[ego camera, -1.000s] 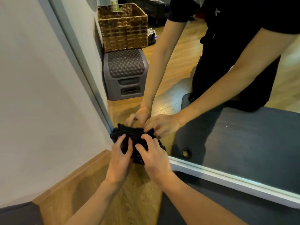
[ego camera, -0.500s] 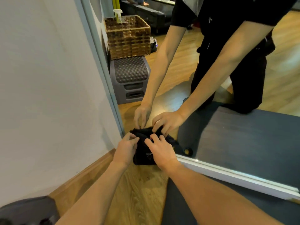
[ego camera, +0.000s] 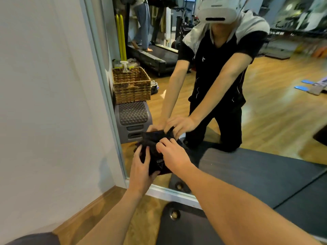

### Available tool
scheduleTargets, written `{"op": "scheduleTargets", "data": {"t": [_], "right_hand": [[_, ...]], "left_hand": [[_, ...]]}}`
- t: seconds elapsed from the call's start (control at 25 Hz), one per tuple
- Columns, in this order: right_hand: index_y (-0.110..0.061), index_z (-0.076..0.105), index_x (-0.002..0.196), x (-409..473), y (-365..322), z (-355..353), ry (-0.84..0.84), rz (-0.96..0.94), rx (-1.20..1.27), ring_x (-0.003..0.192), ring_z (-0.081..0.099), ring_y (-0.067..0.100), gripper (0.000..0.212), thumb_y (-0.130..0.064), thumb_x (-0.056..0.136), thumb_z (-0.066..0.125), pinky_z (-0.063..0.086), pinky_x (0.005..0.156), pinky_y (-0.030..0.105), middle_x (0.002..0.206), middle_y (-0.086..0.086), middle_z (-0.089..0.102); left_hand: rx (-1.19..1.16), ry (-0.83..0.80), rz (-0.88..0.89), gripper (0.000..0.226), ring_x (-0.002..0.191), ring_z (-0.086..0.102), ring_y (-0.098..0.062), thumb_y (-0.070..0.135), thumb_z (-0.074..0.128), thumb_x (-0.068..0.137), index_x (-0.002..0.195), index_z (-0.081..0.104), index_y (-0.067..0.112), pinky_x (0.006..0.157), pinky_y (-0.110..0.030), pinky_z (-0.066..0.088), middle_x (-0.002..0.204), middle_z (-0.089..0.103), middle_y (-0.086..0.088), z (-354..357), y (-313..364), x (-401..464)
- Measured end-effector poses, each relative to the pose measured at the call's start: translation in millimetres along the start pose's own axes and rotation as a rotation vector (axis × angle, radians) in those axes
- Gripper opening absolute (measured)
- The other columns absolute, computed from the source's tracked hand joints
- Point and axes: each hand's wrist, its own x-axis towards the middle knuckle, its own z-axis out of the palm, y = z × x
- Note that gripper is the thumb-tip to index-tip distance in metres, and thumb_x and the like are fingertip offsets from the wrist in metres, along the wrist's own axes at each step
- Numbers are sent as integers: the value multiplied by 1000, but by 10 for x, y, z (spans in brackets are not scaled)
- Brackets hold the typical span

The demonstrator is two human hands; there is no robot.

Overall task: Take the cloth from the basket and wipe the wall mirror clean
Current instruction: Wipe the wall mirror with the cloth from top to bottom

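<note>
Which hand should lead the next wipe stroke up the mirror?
Probably right. The right hand lies on top of the cloth against the mirror; the left hand grips its lower edge.

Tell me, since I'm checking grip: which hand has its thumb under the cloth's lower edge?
The left hand: its thumb hooks under the cloth while its fingers lie on top. The right hand only presses on from above, nearer the mirror.

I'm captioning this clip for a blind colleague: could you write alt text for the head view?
Both hands, the left hand and right hand, grip a bunched black cloth against the lower corner of a wall mirror. The reflection shows the kneeling person and a wicker basket on a grey step stool.
</note>
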Motion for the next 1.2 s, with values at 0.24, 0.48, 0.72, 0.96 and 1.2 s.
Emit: {"op": "scheduleTargets", "data": {"t": [0.24,0.48,0.72,0.96,1.2], "right_hand": [[-13,53,110,165,158,-2350,162,-42,-122,103,49,32,29,5,89,60,49,85,50,124,8,54],[-16,50,104,254,184,-4435,391,-90,-202,98,43,25,30,6,86,60,43,74,41,119,8,51],[-12,55,111,170,437,-5910,689,-100,-300,105,49,28,30,7,87,55,46,80,39,120,11,49],[-12,58,119,252,570,-7070,1025,-44,-388,119,46,28,28,-2,93,58,55,89,44,131,10,47],[-8,42,155,654,601,-7233,1133,0,-525,149,30,37,60,-38,102,38,36,119,48,171,14,19]], "left_hand": [[129,159,170,110,141,31,-44,36,88,81,160,21,2,116,-53,40,158,21,-24,-1399,1429,1154],[235,412,301,98,138,30,-47,40,71,87,160,20,-1,117,-56,36,159,21,-27,-2694,2747,2174],[261,641,475,81,133,34,-43,38,51,90,159,25,3,114,-53,38,160,25,-23,-3710,3927,3021],[166,872,600,72,132,37,-44,35,43,93,157,33,4,111,-53,37,158,33,-24,-4479,5000,3734],[56,1051,667,58,133,42,-38,35,44,103,155,41,8,111,-49,42,157,42,-16,-4690,5271,4225]]}}
